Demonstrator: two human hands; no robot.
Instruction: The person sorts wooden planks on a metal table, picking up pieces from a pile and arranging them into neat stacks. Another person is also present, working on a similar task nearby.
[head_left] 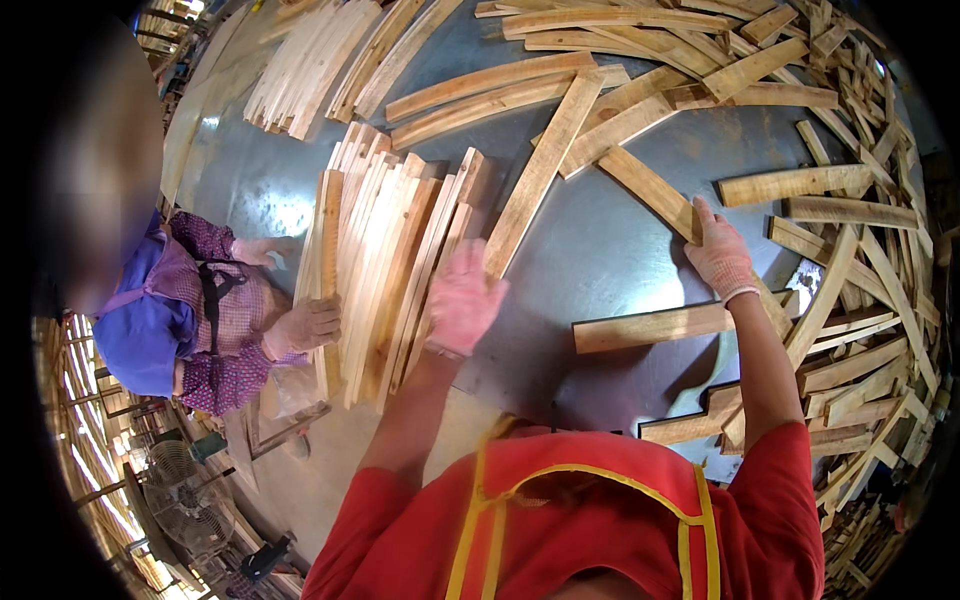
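My right hand [722,252], in a pale work glove, is closed on a wooden plank [650,190] that lies slantwise on the metal table. My gloved left hand [465,298] is slightly blurred, its fingers extended and the thumb apart. It is beside the near end of another slanted plank [540,180]; whether it touches that plank I cannot tell. Just left of it stands a close row of wooden strips [385,260]. Below my right hand, a shorter plank [655,328] lies crosswise, partly under the held one.
A co-worker's gloved hand [303,328] rests on the row's left edge; their other hand [262,250] is over the metal table [240,165]. More strips [310,65] lie at the far left. Loose planks are heaped along the right [890,290]. A fan [188,500] stands at lower left.
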